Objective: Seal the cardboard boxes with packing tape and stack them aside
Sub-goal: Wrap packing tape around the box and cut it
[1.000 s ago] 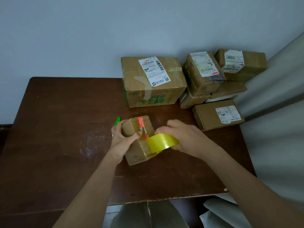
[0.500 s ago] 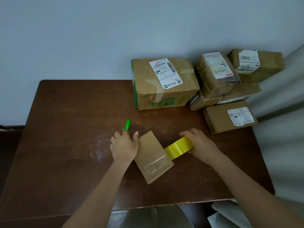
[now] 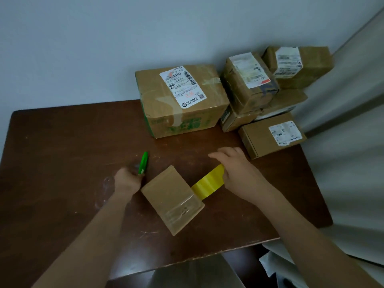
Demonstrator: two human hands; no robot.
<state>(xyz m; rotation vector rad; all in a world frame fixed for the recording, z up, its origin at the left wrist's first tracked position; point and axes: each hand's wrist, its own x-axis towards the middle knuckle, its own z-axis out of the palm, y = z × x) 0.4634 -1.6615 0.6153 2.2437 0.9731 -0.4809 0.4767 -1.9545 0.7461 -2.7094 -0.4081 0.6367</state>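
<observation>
The left hand [image 3: 126, 179] has its fingers curled round the lower end of a green cutter [image 3: 143, 162], whose body points up and away across the desk [image 3: 62, 142]; the grip looks closed, though blur hides the fingertips. The right hand [image 3: 239, 173] is arched over the tape roll, which is mostly hidden under the palm, fingers bent down around it. From that hand a strip of yellow packing tape [image 3: 207, 182] runs taut down to the near right edge of the small cardboard box [image 3: 171, 199], which lies flat on the desk between the two hands, touched by neither.

The step in hand looks like cutting the strip free. To do it well, keep the tape tight with the right hand so the blade bites cleanly, bring the cutter across close to the box edge so little tail is left, and then press the loose end down flat. With no hand on the box, a hard pull could drag it sideways.

Further out, a large labelled box [image 3: 178, 100] sits at the back of the desk, with a pile of smaller sealed boxes [image 3: 270, 96] at its right, against the wall.
</observation>
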